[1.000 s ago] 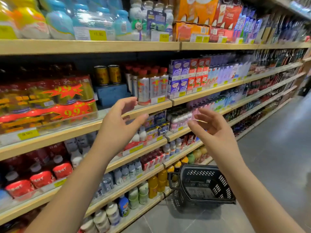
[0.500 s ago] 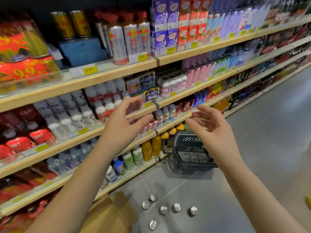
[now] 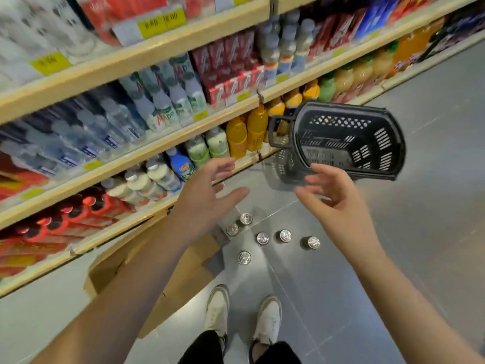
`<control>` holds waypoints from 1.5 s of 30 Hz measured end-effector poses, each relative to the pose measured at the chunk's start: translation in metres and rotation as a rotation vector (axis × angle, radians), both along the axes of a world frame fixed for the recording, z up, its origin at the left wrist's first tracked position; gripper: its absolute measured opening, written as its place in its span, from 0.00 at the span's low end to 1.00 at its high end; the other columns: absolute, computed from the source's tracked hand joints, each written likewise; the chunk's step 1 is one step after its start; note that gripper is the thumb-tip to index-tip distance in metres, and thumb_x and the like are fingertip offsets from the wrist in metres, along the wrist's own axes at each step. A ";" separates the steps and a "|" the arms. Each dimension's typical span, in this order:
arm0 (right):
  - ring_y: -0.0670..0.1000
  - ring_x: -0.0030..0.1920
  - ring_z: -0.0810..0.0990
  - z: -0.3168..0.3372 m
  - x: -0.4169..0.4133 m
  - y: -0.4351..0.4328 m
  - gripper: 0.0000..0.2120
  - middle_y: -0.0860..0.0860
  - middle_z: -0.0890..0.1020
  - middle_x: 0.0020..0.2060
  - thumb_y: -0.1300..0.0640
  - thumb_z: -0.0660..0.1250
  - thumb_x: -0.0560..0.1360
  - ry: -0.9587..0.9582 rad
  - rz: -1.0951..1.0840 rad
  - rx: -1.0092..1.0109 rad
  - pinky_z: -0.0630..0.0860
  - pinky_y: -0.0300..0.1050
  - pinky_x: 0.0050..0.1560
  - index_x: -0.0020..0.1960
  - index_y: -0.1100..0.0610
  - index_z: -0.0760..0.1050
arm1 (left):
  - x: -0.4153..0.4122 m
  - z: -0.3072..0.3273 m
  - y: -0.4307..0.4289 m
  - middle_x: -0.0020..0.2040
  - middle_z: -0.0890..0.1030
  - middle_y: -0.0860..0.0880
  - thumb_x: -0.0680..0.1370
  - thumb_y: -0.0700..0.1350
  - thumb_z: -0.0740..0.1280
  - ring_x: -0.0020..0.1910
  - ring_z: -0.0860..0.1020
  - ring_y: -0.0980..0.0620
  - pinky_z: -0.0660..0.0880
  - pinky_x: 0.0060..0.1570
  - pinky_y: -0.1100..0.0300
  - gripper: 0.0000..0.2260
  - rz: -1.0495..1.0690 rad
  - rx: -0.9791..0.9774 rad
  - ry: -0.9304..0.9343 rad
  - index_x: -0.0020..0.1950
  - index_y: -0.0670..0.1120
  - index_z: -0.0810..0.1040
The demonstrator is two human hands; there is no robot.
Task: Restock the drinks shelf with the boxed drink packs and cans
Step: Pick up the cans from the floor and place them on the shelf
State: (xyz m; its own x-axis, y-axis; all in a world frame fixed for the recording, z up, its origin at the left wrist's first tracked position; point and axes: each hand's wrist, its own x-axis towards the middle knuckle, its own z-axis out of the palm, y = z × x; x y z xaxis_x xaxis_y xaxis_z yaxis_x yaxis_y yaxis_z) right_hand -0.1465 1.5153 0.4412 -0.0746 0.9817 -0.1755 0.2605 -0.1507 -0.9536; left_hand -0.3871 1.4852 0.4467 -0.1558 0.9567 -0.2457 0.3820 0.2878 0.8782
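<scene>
Several silver-topped cans (image 3: 262, 238) stand upright on the grey floor in front of my feet. A brown cardboard box (image 3: 183, 274) lies open on the floor against the shelf base, partly hidden by my left forearm. My left hand (image 3: 204, 195) hovers above the cans with fingers spread, holding nothing. My right hand (image 3: 333, 198) is held beside it, fingers apart and empty. Red boxed drink packs (image 3: 231, 72) sit on a middle shelf (image 3: 147, 151).
A black plastic shopping basket (image 3: 349, 143) stands on the floor just beyond my right hand, by the shelf. Bottles of water, juice and milk drinks fill the wooden shelves on the left. My white shoes (image 3: 244, 313) are below the cans. Open floor stretches right.
The view has tipped down from the upper shelves to the floor. Both empty hands have dropped lower, toward the cans, which have come into view along with the box and my shoes.
</scene>
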 end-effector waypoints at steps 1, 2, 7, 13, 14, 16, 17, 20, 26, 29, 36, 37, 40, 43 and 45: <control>0.49 0.53 0.84 -0.033 -0.001 -0.001 0.20 0.50 0.83 0.53 0.60 0.77 0.74 0.001 0.003 -0.029 0.80 0.38 0.52 0.64 0.50 0.78 | -0.001 -0.035 -0.002 0.64 0.78 0.58 0.74 0.50 0.76 0.63 0.75 0.65 0.74 0.64 0.60 0.25 0.012 -0.032 -0.011 0.69 0.54 0.73; 0.49 0.53 0.84 -0.068 -0.003 -0.001 0.20 0.49 0.83 0.53 0.60 0.77 0.74 -0.005 0.004 -0.057 0.81 0.39 0.53 0.64 0.50 0.78 | -0.003 -0.071 -0.004 0.64 0.78 0.59 0.73 0.50 0.77 0.63 0.75 0.65 0.74 0.64 0.58 0.25 0.021 -0.063 -0.017 0.69 0.54 0.74; 0.46 0.55 0.84 -0.243 -0.016 0.006 0.21 0.45 0.83 0.53 0.57 0.78 0.74 -0.041 0.036 -0.142 0.80 0.38 0.53 0.64 0.48 0.77 | -0.015 -0.256 -0.009 0.64 0.77 0.58 0.72 0.52 0.77 0.62 0.76 0.63 0.76 0.63 0.54 0.26 0.033 -0.123 0.029 0.68 0.54 0.74; 0.43 0.57 0.81 -0.437 -0.024 0.018 0.22 0.42 0.81 0.55 0.53 0.78 0.73 -0.124 0.146 -0.162 0.79 0.43 0.57 0.64 0.42 0.76 | -0.027 -0.451 0.002 0.65 0.75 0.56 0.71 0.51 0.78 0.64 0.74 0.60 0.75 0.65 0.53 0.29 -0.019 -0.159 0.129 0.70 0.55 0.72; 0.44 0.58 0.81 -0.464 -0.024 0.020 0.23 0.42 0.81 0.56 0.53 0.78 0.74 -0.142 0.165 -0.160 0.79 0.44 0.58 0.65 0.42 0.75 | -0.027 -0.477 0.003 0.66 0.75 0.56 0.71 0.51 0.78 0.64 0.74 0.60 0.74 0.65 0.54 0.29 -0.028 -0.167 0.146 0.70 0.54 0.72; 0.44 0.59 0.80 -0.510 -0.023 0.020 0.24 0.43 0.81 0.57 0.52 0.78 0.74 -0.171 0.193 -0.151 0.78 0.44 0.58 0.66 0.43 0.75 | -0.028 -0.523 0.004 0.66 0.74 0.56 0.71 0.52 0.78 0.65 0.73 0.60 0.74 0.65 0.54 0.31 -0.033 -0.176 0.184 0.71 0.54 0.72; 0.44 0.59 0.80 -0.531 -0.021 0.019 0.25 0.43 0.81 0.57 0.51 0.78 0.73 -0.190 0.200 -0.144 0.77 0.43 0.57 0.67 0.43 0.75 | -0.028 -0.543 0.004 0.66 0.74 0.57 0.71 0.52 0.78 0.65 0.73 0.60 0.73 0.66 0.54 0.31 -0.027 -0.176 0.198 0.71 0.54 0.72; 0.41 0.61 0.79 -0.583 -0.014 0.011 0.25 0.43 0.80 0.60 0.47 0.78 0.73 -0.241 0.194 -0.112 0.77 0.41 0.57 0.68 0.41 0.74 | -0.025 -0.589 0.002 0.65 0.74 0.58 0.70 0.52 0.78 0.65 0.72 0.59 0.72 0.67 0.52 0.31 0.025 -0.161 0.214 0.71 0.55 0.72; 0.40 0.63 0.75 -0.638 -0.004 -0.014 0.28 0.42 0.76 0.62 0.47 0.78 0.71 -0.334 0.198 -0.067 0.68 0.29 0.60 0.70 0.44 0.74 | -0.018 -0.640 -0.006 0.64 0.73 0.58 0.69 0.52 0.78 0.65 0.72 0.58 0.69 0.69 0.51 0.31 -0.005 -0.166 0.287 0.70 0.55 0.73; 0.35 0.60 0.74 -0.649 -0.005 -0.022 0.30 0.43 0.76 0.61 0.49 0.80 0.70 -0.372 0.221 -0.039 0.67 0.25 0.58 0.70 0.45 0.75 | -0.019 -0.651 -0.009 0.66 0.74 0.56 0.69 0.50 0.80 0.60 0.72 0.61 0.67 0.61 0.68 0.32 -0.015 -0.209 0.275 0.71 0.55 0.73; 0.39 0.59 0.72 -0.660 -0.004 -0.034 0.35 0.46 0.75 0.65 0.50 0.82 0.68 -0.444 0.296 -0.065 0.65 0.19 0.57 0.71 0.50 0.73 | -0.017 -0.656 -0.013 0.64 0.73 0.55 0.69 0.47 0.80 0.56 0.72 0.62 0.63 0.50 0.85 0.32 -0.077 -0.236 0.293 0.71 0.52 0.73; 0.40 0.59 0.72 -0.661 -0.004 -0.034 0.35 0.47 0.75 0.65 0.50 0.82 0.68 -0.444 0.297 -0.068 0.65 0.19 0.57 0.71 0.51 0.73 | -0.018 -0.656 -0.013 0.64 0.73 0.55 0.69 0.46 0.80 0.56 0.72 0.62 0.63 0.50 0.85 0.33 -0.078 -0.237 0.297 0.71 0.52 0.72; 0.43 0.61 0.73 -0.666 -0.004 -0.036 0.36 0.50 0.76 0.66 0.52 0.82 0.67 -0.455 0.288 -0.084 0.64 0.19 0.58 0.72 0.53 0.73 | -0.018 -0.659 -0.013 0.64 0.73 0.55 0.69 0.45 0.80 0.57 0.71 0.61 0.64 0.50 0.84 0.33 -0.078 -0.243 0.303 0.72 0.52 0.72; 0.49 0.66 0.75 -0.672 -0.004 -0.036 0.39 0.51 0.77 0.67 0.53 0.83 0.67 -0.496 0.277 -0.102 0.62 0.21 0.58 0.74 0.54 0.71 | -0.017 -0.661 -0.014 0.65 0.74 0.55 0.69 0.44 0.80 0.58 0.72 0.61 0.66 0.49 0.82 0.34 -0.074 -0.246 0.307 0.72 0.53 0.71; 0.51 0.66 0.76 -0.674 -0.005 -0.036 0.39 0.52 0.77 0.67 0.53 0.83 0.67 -0.514 0.274 -0.115 0.64 0.28 0.60 0.74 0.55 0.71 | -0.016 -0.663 -0.014 0.65 0.75 0.55 0.69 0.45 0.80 0.59 0.73 0.60 0.67 0.49 0.79 0.34 -0.068 -0.247 0.313 0.72 0.53 0.71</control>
State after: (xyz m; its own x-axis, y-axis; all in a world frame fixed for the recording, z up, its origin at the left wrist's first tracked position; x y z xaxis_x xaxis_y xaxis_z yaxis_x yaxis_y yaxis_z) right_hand -0.1515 1.4789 -0.2330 -0.2003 0.9110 -0.3605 0.7287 -0.1074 -0.6763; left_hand -0.4034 1.4715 -0.2159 -0.1979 0.8855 -0.4203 0.6457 0.4404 0.6238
